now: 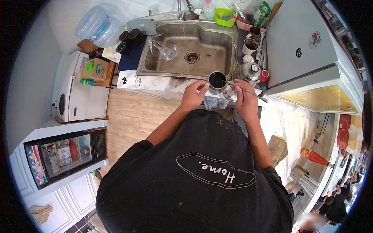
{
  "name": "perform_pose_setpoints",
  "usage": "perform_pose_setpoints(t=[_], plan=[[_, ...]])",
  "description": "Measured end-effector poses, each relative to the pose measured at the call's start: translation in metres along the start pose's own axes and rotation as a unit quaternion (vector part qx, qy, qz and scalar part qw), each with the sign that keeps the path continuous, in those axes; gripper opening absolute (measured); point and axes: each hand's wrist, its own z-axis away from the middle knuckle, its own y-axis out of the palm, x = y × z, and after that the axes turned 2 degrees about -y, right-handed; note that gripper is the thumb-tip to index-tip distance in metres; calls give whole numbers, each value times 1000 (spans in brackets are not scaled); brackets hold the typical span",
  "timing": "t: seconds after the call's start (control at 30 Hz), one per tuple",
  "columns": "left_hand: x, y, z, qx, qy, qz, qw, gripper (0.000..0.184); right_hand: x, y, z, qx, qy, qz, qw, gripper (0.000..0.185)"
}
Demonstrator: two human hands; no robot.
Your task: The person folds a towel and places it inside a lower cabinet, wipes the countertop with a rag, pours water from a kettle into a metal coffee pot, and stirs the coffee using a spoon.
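On the counter's front edge stands a metal mug (pixel 211 90) with dark liquid inside. My left hand (pixel 193 96) pinches its left side, where the handle appears to be. In the fingers of my right hand (pixel 244 99) is a long thin metal spoon (pixel 259 97), slanting down to the left so that its far end dips into the mug. Close to the right hand, a small round metal lid or dish (pixel 230 93) lies beside the mug. A steel kettle or flask (pixel 247 73) is just beyond that hand. A checked cloth (pixel 214 102) hangs below the mug.
The steel sink (pixel 182 69) lies behind the mug with a clear plastic bag (pixel 163 50) in it. Dark cups (pixel 135 35) stand to its left; a cup of dark grounds (pixel 250 46) and a red-topped item (pixel 264 75) stand to the right. A large cabinet (pixel 299 42) borders the right side.
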Motion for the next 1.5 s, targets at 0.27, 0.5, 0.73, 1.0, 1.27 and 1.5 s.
perform_pose_setpoints(t=[0.27,0.5,0.73,1.0,1.27,1.5], plan=[[3,4,2,-9,-3,-2,1000,22,4,1,-6,-9,-19,28,999,11],[8,6,4,-12,-12,5,1000,23,9,1,-15,13,-81,9,997,10],[7,7,6,-14,-34,0,999,25,12,-7,-15,30,-78,-8,996,10],[9,5,7,-8,-30,-10,999,27,4,-11,-17,55,-37,21,998,11],[13,4,4,-3,-29,-14,999,28,16,-7,-22,40,-8,35,999,11],[11,-4,3,34,-24,1,999,26,26,6,-24,40,-32,21,998,12]])
